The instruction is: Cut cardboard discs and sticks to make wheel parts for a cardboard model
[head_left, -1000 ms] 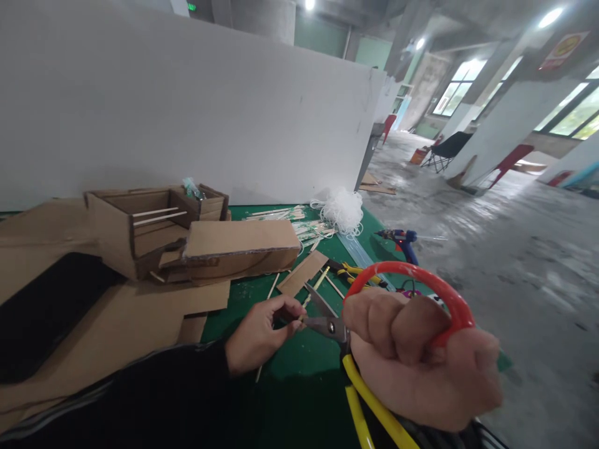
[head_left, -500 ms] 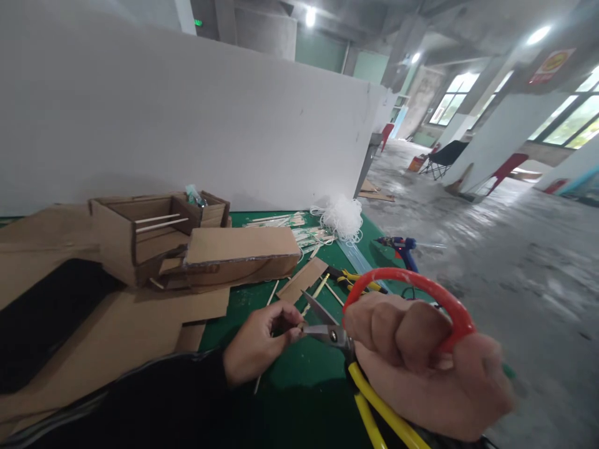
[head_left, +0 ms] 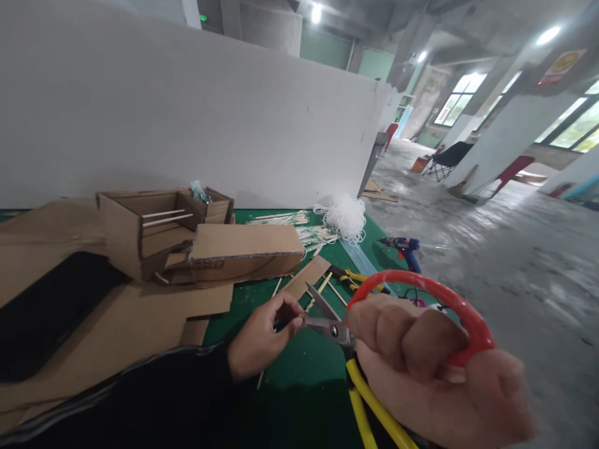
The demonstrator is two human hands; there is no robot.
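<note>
My right hand [head_left: 421, 355] is wrapped round the red handle of a pair of scissors [head_left: 334, 330], whose blades stand apart and point left. My left hand [head_left: 264, 337] pinches a small brown piece [head_left: 302, 316], too small to make out well, at the tip of the lower blade. Below the scissors lie yellow-handled pliers [head_left: 369, 405], partly covered by my right hand. Just beyond the blades is a flat cardboard strip [head_left: 306, 279] with thin wooden sticks [head_left: 336, 293] beside it.
Cardboard boxes [head_left: 248, 243] and flat cardboard [head_left: 154, 324] fill the left of the green table [head_left: 299, 386]. Toward the back lie packs of sticks [head_left: 316, 236] and a heap of white cord [head_left: 345, 217]. A blue glue gun [head_left: 407, 249] and smaller yellow-black pliers [head_left: 353, 277] lie right.
The view has shifted slightly, so the table things sit a little further right. My right hand has shifted slightly right with the scissors; the blades remain apart and my left hand keeps its pinch.
</note>
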